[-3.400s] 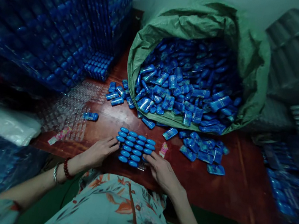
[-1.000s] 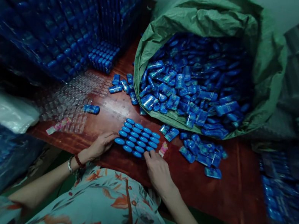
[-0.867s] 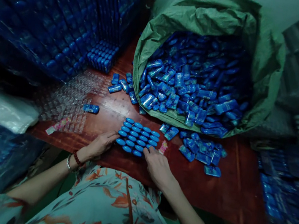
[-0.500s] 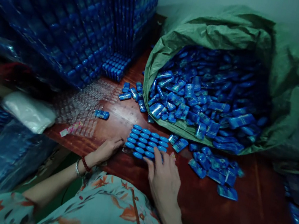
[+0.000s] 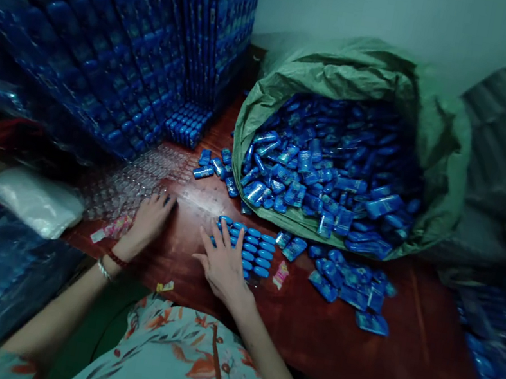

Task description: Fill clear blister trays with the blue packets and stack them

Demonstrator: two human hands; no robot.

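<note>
My left hand (image 5: pixel 149 221) is over the spot where a single small blue container lay, at the edge of the clear plastic trays. Its fingers are curled down around that container, and only a dark blue bit shows by the fingertips. Palm down with fingers spread, my right hand (image 5: pixel 224 263) rests on the left part of a block of small blue containers (image 5: pixel 264 253). These stand in neat rows on the table, and the hand hides some of them. A pink wrapper (image 5: pixel 281 275) lies just right of the block.
A green sack (image 5: pixel 448 152) full of blue containers lies open behind the block. Loose blue containers (image 5: pixel 354 279) are scattered at its mouth. Clear trays (image 5: pixel 121 183) and a tall stack of filled blue packs (image 5: pixel 113 40) stand left. A white plastic bag (image 5: pixel 37 204) sits at the left edge.
My left hand has moved left and away from the block, onto the single blue container. My right hand has shifted from the block's right side to its left, fingers spread. The view moved slightly.
</note>
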